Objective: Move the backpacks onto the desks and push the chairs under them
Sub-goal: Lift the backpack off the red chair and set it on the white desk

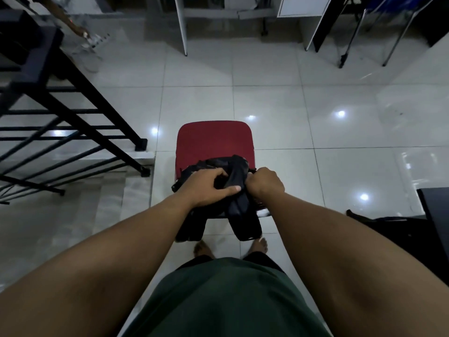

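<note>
Left hand (209, 184): fingers curled around the black fabric backpack (226, 188), thumb laid across its top. Right hand (264, 182): closed in a fist on the same backpack's upper fabric. Backpack: resting on the near edge of the red padded chair (213, 139), straps hanging over. Beyond, across glossy white floor tiles (267, 88): white desk (181, 23) panels.

Backpack (233, 190) body mostly covered by left hand (206, 188) and right hand (264, 183); shape unreadable, dark on dark. Right fingertips buried in fabric. Chair (213, 142) legs hidden beneath seat; near seat edge under backpack. White desk (182, 25) top cut by upper edge. Second person's hand (81, 31) far left, blurred; held item indistinct. Dark furniture (435, 210) cut by right edge.
</note>
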A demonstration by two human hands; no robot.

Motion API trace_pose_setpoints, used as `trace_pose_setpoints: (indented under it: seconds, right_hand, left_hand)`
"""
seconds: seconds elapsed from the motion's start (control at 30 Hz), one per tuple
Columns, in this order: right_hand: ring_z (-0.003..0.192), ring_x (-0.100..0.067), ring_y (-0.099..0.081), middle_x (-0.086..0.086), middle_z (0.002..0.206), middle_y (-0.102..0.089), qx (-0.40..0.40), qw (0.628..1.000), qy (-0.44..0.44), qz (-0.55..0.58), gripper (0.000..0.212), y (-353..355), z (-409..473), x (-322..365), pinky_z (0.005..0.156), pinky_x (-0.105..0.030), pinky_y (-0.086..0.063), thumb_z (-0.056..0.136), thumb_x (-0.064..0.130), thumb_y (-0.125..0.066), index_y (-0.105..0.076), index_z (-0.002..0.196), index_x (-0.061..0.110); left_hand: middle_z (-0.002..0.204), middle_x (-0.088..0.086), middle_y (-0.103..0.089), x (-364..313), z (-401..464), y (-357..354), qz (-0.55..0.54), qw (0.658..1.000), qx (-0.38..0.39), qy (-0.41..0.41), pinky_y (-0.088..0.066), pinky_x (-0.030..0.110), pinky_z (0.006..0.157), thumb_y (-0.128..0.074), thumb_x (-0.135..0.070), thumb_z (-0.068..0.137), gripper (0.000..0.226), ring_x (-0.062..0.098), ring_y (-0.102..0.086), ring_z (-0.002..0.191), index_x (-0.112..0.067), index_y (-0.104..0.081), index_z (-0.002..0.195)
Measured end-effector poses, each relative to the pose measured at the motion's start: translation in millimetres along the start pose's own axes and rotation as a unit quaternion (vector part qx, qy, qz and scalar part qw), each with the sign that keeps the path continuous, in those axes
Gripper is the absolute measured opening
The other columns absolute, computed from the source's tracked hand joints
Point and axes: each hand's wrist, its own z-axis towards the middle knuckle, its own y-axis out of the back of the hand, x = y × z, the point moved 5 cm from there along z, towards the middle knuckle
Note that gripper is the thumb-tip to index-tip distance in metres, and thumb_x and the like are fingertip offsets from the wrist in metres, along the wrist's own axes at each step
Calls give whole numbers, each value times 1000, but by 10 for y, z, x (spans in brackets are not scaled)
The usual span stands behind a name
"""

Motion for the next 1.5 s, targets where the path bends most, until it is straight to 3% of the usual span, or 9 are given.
trace_pose_setpoints:
  seconds: [0.17, 0.23, 0.37, 0.53, 0.7, 1.03, 1.27, 1.4, 1.5]
  right_hand:
    - [80, -27, -69, -6, 80, -72, 41, 990, 69, 114, 54, 72, -25, 48, 75, -36, -56, 83, 64, -51, -71, 74, 14]
    - [64, -20, -67, 1, 65, -69, 53, 983, 96, 146, 64, 85, -67, 84, 69, -37, -57, 75, 74, -53, -65, 67, 12]
    - [57, -14, -57, 5, 59, -58, 91, 974, 175, 108, 67, 37, -191, 321, 60, -31, -47, 61, 88, -59, -49, 60, 22]
    - [69, -16, -60, 2, 75, -63, 169, 963, 208, 17, 57, 41, -211, 417, 64, -31, -51, 56, 68, -83, -56, 76, 22]
    - [69, -19, -57, -4, 81, -60, 208, 968, 140, 31, 42, 93, -146, 379, 63, -34, -53, 70, 33, -89, -52, 83, 18]
    - [88, -23, -48, -4, 101, -52, 78, 949, 259, -160, 34, 194, -197, 684, 75, -32, -39, 90, 27, -69, -50, 116, 15]
    - [84, -27, -57, -6, 98, -59, -115, 934, 325, -91, 15, 313, -245, 867, 66, -34, -37, 94, 17, -60, -51, 105, 17]
    - [80, -19, -59, -2, 92, -60, -134, 969, 193, 74, 21, 299, -90, 834, 69, -35, -46, 84, 0, -59, -47, 86, 18]
    - [70, -7, -56, 2, 84, -60, -132, 971, 146, 134, 25, 255, 2, 833, 59, -24, -41, 85, 2, -61, -46, 78, 21]
  left_hand:
    - [89, -4, -67, 93, -103, 206, 100, 980, -160, 66, -42, 40, 84, -31, -69, 89, 53, 19, -61, 87, -26, -62, 82]
    - [108, 9, -63, 266, -202, 323, 169, 934, -228, 216, -39, 46, 90, -33, -54, 93, 47, 29, -55, 103, -19, -65, 99]
    - [131, 16, -54, 641, -413, 290, 52, 863, -106, 491, -44, 43, 90, -39, -56, 87, 65, 35, -53, 116, -10, -48, 133]
    - [126, 8, -61, 645, -284, 321, 82, 881, -9, 465, -36, 28, 54, -44, -59, 91, 62, 26, -62, 108, -12, -59, 127]
    - [145, 12, -47, 498, -96, 245, 30, 910, 45, 410, -46, 31, 89, -55, -61, 84, 79, 30, -52, 125, -12, -42, 145]
    - [121, 21, -60, 368, 127, 379, 189, 966, -2, 176, -48, 42, 85, -26, -72, 90, 79, 36, -60, 102, -7, -60, 120]
    - [64, 3, -57, 276, 344, 876, 172, 979, -39, 100, -38, 29, 54, -31, -93, 68, 78, 18, -55, 62, -20, -56, 59]
    - [92, -9, -71, 337, 359, 922, 7, 991, 72, 114, -51, 29, 80, -72, -83, 44, 79, 13, -66, 89, -29, -71, 102]
    - [113, -9, -60, 405, 310, 1005, -73, 975, 152, 147, -54, 34, 86, -93, -51, 46, 111, 21, -61, 109, -32, -42, 143]
